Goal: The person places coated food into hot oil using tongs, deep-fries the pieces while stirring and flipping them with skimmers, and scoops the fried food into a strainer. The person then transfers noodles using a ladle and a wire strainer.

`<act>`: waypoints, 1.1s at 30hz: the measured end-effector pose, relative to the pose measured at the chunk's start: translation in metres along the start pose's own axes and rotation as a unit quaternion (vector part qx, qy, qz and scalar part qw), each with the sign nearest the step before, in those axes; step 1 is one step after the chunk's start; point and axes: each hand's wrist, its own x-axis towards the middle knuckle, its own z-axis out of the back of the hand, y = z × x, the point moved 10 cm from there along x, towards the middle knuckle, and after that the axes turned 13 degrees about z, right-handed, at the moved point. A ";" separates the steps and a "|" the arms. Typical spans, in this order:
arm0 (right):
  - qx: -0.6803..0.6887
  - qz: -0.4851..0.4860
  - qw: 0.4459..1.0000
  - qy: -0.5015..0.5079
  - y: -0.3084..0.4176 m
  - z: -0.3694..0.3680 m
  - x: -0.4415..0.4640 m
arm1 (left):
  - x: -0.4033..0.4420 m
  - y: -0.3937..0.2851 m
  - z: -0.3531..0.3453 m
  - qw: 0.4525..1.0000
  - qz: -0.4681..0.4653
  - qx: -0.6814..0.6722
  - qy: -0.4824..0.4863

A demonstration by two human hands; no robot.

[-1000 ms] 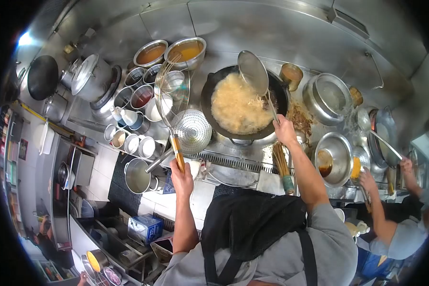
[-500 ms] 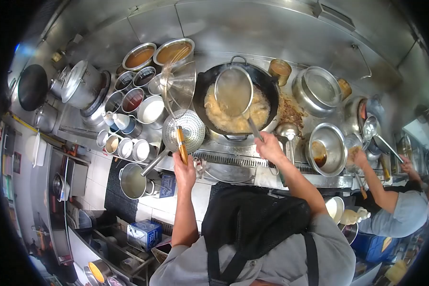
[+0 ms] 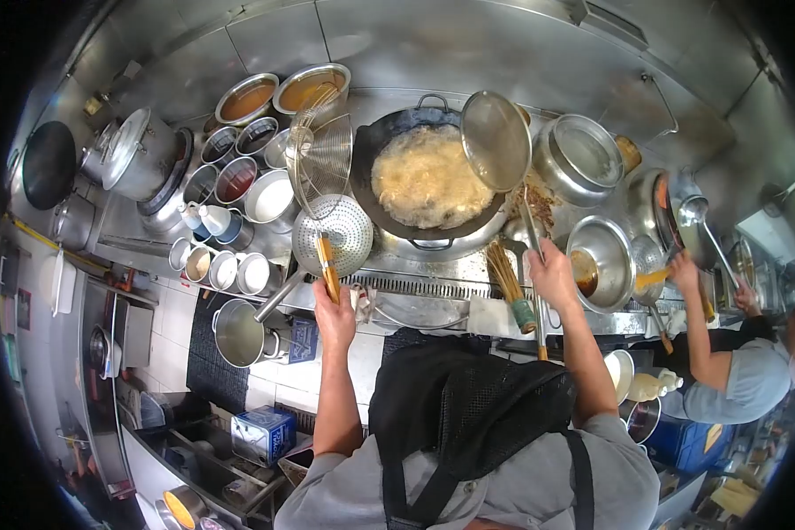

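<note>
From your head camera, your two hands are well apart, each closed round a handle. Your left hand (image 3: 334, 322) grips the orange-brown wooden handle of a round wire skimmer (image 3: 323, 163), its basket raised left of a large black round-bottomed metal wok (image 3: 364, 172). Your right hand (image 3: 552, 272) is clamped on the grey metal handle of a round fine-mesh strainer (image 3: 496, 141), which you hold tilted over the wok's right edge, hiding part of the rim. The wok sits in front of you on the steel bench (image 3: 464, 268), full of frothing golden contents (image 3: 433, 177).

Partly behind your skimmer lies a silver perforated metal ladle (image 3: 344, 230), its handle pointing down and left. Farther left stand round steel containers, among them one of white contents (image 3: 284, 215). Below your strainer, left of your right hand, is a straw-coloured bamboo brush (image 3: 503, 272) with a green-bound end. To the right, a wide shiny steel bowl (image 3: 623, 291) holds some dark brown liquid. Beyond it, another person's hand (image 3: 683, 272) is near something yellow, too blurred to make out.
</note>
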 end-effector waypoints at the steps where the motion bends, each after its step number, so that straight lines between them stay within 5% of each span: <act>1: -0.013 0.017 1.000 -0.022 0.002 0.007 0.003 | 0.002 0.002 0.000 1.000 0.009 -0.004 0.002; 16: -0.080 0.029 0.995 -0.045 -0.036 0.000 0.051 | -0.007 0.028 0.026 0.998 0.011 -0.017 -0.053; 20: -0.059 0.034 0.998 -0.008 -0.053 -0.038 0.074 | -0.017 0.038 0.038 0.995 0.086 -0.017 -0.052; 28: 0.074 0.002 0.995 0.069 -0.056 -0.110 0.122 | -0.030 0.032 0.047 0.995 0.065 -0.011 -0.074; 30: -0.039 0.141 0.989 0.030 -0.033 -0.100 0.128 | -0.033 0.026 0.043 0.992 0.114 -0.031 -0.048; 33: -0.074 0.148 0.986 0.005 -0.012 -0.088 0.113 | -0.034 0.026 0.038 0.994 0.093 -0.033 -0.049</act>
